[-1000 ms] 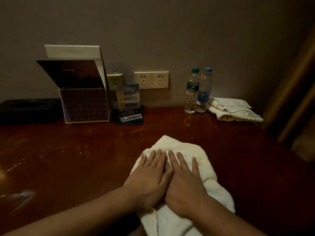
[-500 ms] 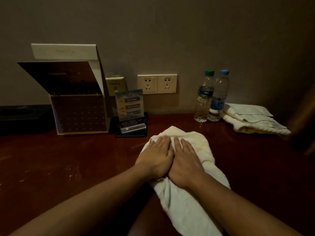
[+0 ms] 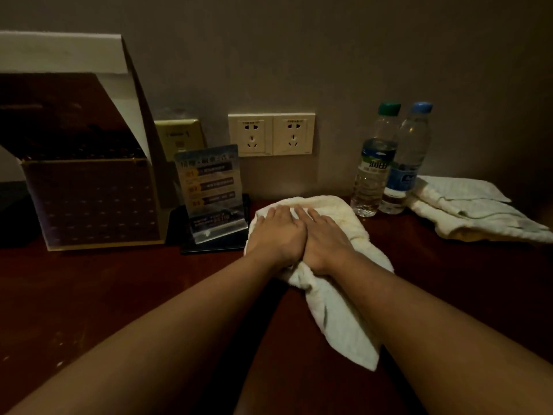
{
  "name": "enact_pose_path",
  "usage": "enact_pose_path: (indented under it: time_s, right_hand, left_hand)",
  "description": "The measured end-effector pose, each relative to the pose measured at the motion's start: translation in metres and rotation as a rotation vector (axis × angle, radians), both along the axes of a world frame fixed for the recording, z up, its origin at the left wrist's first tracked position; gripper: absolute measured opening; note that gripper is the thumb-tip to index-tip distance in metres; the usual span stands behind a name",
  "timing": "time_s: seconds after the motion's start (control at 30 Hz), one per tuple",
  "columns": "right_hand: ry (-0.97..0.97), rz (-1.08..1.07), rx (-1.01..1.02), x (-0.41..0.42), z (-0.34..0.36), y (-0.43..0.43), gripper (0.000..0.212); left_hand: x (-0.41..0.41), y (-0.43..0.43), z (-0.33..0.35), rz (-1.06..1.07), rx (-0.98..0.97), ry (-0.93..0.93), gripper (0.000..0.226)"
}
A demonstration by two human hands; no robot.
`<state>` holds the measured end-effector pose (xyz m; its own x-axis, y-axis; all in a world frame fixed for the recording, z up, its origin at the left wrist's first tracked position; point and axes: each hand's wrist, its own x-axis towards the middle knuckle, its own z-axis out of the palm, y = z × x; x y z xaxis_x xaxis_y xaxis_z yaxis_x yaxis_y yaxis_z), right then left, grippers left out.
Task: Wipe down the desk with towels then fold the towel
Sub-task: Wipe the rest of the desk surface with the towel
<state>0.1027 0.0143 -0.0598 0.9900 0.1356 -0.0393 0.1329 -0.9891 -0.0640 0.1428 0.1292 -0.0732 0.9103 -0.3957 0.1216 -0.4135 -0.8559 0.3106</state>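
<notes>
Left hand: the left hand (image 3: 276, 235) lies palm down on the towel, just left of the frame's centre. Its grip is spread flat, fingers straight and pressing, curled round nothing.
Right hand: the right hand (image 3: 324, 238) lies flat beside it, the two hands touching along their inner edges. Its grip is also spread, fingers straight and pointing toward the wall.
Towel: the pale towel (image 3: 344, 313) lies bunched on the bench at the centre of the frame. Its far end sits under both palms, and its loose tail trails toward the lower right, partly under the right forearm.
Bench: the dark reddish bench (image 3: 119, 295) fills the lower half of the frame and shines a little in the dim light.
Spare towel: a second towel (image 3: 466, 211) lies loosely folded at the right edge of the frame, just beside the bottles.
Bottles: the green-capped bottle (image 3: 372, 175) and the blue-capped bottle (image 3: 404, 172) stand upright side by side, right of centre, near the wiping towel's far corner.
Sign: a clear sign stand (image 3: 211, 187) leans back on a dark tray (image 3: 215, 247), just left of the towel.
Box: a large box (image 3: 86, 199) with its lid raised stands at the left of the frame.
Wall: a double socket (image 3: 271, 134) sits above the hands, with a yellowish plate (image 3: 179, 136) to its left.
</notes>
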Motion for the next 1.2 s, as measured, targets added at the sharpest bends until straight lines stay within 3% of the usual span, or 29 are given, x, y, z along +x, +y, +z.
enact_pose_path:
  time_s: [0.17, 0.33, 0.57, 0.73, 0.87, 0.93, 1.2]
  right_hand:
    - [-0.006, 0.042, 0.031, 0.026, -0.001, -0.011, 0.107]
    - [-0.02, 0.047, 0.053, 0.044, -0.004, -0.018, 0.111]
    - [-0.065, 0.039, 0.032, 0.057, -0.011, -0.02, 0.1]
    - [-0.044, 0.03, 0.023, 0.053, -0.008, -0.017, 0.105]
    - [-0.041, 0.01, 0.009, 0.038, -0.008, -0.016, 0.102]
    - [-0.048, 0.011, -0.004, 0.028, -0.011, -0.016, 0.096]
    - [-0.016, -0.006, -0.032, -0.058, -0.007, -0.007, 0.081]
  left_hand:
    - [0.015, -0.012, 0.0, 0.045, 0.152, -0.042, 0.055]
    - [0.04, -0.016, -0.006, 0.075, 0.107, -0.027, 0.057]
    - [0.05, -0.016, -0.005, 0.114, 0.006, -0.041, 0.064]
    - [0.047, -0.012, -0.007, 0.066, 0.087, -0.046, 0.073]
    - [0.028, -0.008, -0.004, 0.043, 0.141, -0.058, 0.062]
    - [0.017, -0.005, -0.007, 0.023, 0.132, -0.053, 0.07]
    - [-0.071, 0.005, -0.001, -0.008, 0.019, 0.056, 0.065]
